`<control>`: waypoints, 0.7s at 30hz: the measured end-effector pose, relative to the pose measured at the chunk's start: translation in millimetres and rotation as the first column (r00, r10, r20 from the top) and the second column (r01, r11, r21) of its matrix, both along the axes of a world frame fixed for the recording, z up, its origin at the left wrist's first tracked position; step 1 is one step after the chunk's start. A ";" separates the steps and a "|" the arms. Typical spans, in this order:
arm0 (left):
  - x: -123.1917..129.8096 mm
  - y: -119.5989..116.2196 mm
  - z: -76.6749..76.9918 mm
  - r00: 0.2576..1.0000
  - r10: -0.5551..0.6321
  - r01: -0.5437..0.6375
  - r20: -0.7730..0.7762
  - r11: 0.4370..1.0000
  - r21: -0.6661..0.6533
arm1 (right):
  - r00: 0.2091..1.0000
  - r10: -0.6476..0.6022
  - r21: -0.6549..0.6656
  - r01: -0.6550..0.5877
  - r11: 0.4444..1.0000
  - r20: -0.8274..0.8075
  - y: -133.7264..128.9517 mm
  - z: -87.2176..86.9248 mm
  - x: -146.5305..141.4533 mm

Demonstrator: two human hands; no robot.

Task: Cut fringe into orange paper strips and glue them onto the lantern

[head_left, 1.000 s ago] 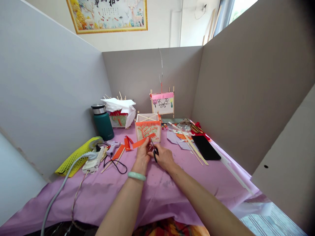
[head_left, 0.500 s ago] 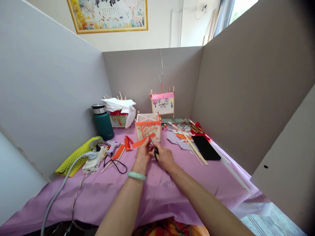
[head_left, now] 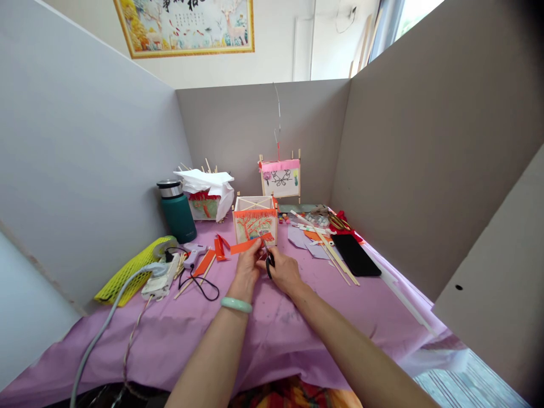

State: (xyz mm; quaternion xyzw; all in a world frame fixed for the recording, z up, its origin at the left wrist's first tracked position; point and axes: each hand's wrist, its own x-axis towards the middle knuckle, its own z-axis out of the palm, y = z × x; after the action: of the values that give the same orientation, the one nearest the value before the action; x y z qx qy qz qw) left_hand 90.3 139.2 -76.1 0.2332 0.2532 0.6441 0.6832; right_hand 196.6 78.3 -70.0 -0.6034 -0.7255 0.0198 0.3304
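Note:
My left hand [head_left: 248,265], below a green bangle, pinches an orange paper strip [head_left: 243,247] whose right end is cut into a fringe. My right hand [head_left: 284,271] is closed round black-handled scissors [head_left: 270,263], their blades up at the strip's fringed end. Just behind both hands stands a box-shaped lantern frame [head_left: 242,224] of sticks and white paper, with a tree drawing and an orange fringe along its top. Folded orange paper [head_left: 220,248] lies left of the strip.
At the left are a teal bottle [head_left: 178,214], a power strip [head_left: 162,280], a glue gun [head_left: 194,254] and yellow netting [head_left: 127,275]. A finished lantern [head_left: 281,180] hangs behind. Sticks [head_left: 335,263] and a black phone [head_left: 356,255] lie right. Grey panels surround the table.
The orange strip has tilted flatter, its fringed end a little lower. The scissors have shifted slightly at that end, and both hands have otherwise barely moved.

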 end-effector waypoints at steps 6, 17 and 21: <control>-0.2 -1.3 2.2 1.000 -0.005 0.005 -0.002 1.000 -0.002 | 1.000 -0.012 -0.021 0.012 1.000 0.014 0.0 1.3 -0.3; -0.2 -5.5 6.9 1.000 0.003 -0.003 -0.005 1.000 -0.022 | 1.000 -0.015 -0.042 0.015 0.999 0.011 0.2 2.7 -0.4; -1.2 -6.8 9.3 1.000 -0.021 0.021 -0.006 0.999 -0.034 | 1.000 -0.014 -0.047 0.014 0.999 0.011 0.9 2.1 0.1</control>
State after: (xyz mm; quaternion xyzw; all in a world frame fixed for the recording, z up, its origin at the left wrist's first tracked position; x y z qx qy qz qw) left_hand 89.1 132.5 -66.7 0.2261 0.2641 0.6318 0.6928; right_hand 196.7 79.2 -67.9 -0.6161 -0.7225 0.0311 0.3123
